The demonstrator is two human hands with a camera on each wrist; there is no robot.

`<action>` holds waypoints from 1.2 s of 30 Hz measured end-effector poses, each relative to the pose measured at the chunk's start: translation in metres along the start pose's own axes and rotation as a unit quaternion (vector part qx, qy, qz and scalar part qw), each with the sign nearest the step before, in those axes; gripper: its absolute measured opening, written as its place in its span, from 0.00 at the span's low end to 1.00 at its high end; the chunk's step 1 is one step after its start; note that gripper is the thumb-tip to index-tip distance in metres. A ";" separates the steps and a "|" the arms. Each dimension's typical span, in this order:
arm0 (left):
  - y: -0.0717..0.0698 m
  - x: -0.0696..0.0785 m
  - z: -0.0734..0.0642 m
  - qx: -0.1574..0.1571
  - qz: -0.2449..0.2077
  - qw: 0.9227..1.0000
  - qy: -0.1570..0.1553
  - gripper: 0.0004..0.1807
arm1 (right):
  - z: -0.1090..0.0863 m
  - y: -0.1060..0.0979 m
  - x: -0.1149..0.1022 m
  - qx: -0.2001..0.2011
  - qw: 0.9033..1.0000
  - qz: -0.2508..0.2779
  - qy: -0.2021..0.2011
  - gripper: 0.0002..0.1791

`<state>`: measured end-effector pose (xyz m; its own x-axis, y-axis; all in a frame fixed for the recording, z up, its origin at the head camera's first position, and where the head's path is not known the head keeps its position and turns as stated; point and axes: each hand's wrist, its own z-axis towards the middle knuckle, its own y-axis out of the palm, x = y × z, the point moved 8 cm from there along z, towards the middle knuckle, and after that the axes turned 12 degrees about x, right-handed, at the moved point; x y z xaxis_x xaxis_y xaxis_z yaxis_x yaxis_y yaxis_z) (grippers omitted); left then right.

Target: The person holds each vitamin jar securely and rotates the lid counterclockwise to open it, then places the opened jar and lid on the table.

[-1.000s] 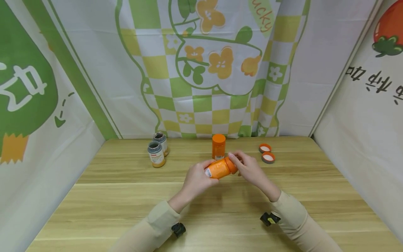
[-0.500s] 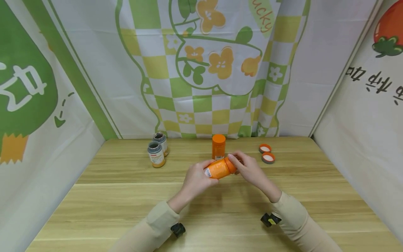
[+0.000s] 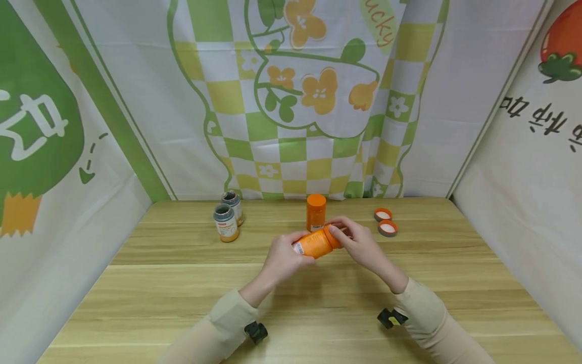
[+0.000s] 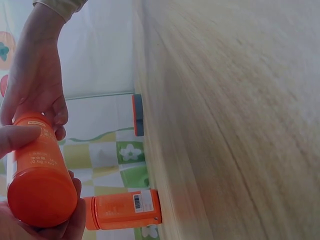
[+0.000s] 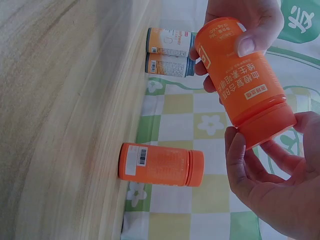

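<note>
An orange pill bottle (image 3: 314, 244) is held tilted above the table, its capped end toward the right. My left hand (image 3: 283, 258) grips the bottle round its body, with the thumb lying along the label in the right wrist view. The fingers and thumb of my right hand (image 3: 361, 245) pinch the orange screw cap (image 5: 267, 124), which sits on the bottle's neck. Just behind, a second orange bottle (image 3: 316, 212) stands upright with its cap on; the right wrist view shows a barcode label (image 5: 136, 159) on it.
Two uncapped bottles with grey necks, the front one (image 3: 226, 223) overlapping the rear one (image 3: 233, 203), stand at the back left. Two orange-and-grey caps, one (image 3: 387, 228) nearer and one (image 3: 383, 214) farther, lie upturned at the back right. A printed cloth (image 3: 291, 167) hangs behind the table.
The held bottle has shifted very slightly to the left. My right fingers have changed their position a little round the cap. The other bottles and the loose caps stay where they were.
</note>
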<state>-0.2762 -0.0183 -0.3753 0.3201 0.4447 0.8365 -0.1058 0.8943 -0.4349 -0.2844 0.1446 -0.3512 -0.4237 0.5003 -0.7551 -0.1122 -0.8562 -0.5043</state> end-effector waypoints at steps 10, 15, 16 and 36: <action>-0.001 -0.005 0.001 -0.014 -0.027 0.999 -0.040 0.30 | -0.002 0.000 -0.010 -0.009 1.000 0.009 -0.019 0.15; 0.000 -0.008 0.001 -0.024 -0.038 0.997 -0.058 0.31 | -0.004 -0.002 -0.023 -0.014 0.999 0.016 -0.031 0.15; 0.000 -0.008 0.001 -0.025 -0.039 0.997 -0.060 0.31 | -0.004 -0.002 -0.024 -0.014 0.999 0.019 -0.035 0.15; 0.007 -0.017 -0.001 -0.070 -0.096 0.987 -0.113 0.28 | -0.008 0.003 -0.018 -0.063 0.987 0.119 -0.084 0.17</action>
<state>-0.2814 -0.0197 -0.3933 0.1027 0.2820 0.9539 0.0730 0.9543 -0.2899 -0.2701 0.1341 -0.3423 -0.5692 0.2484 -0.7838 0.1169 -0.9191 -0.3762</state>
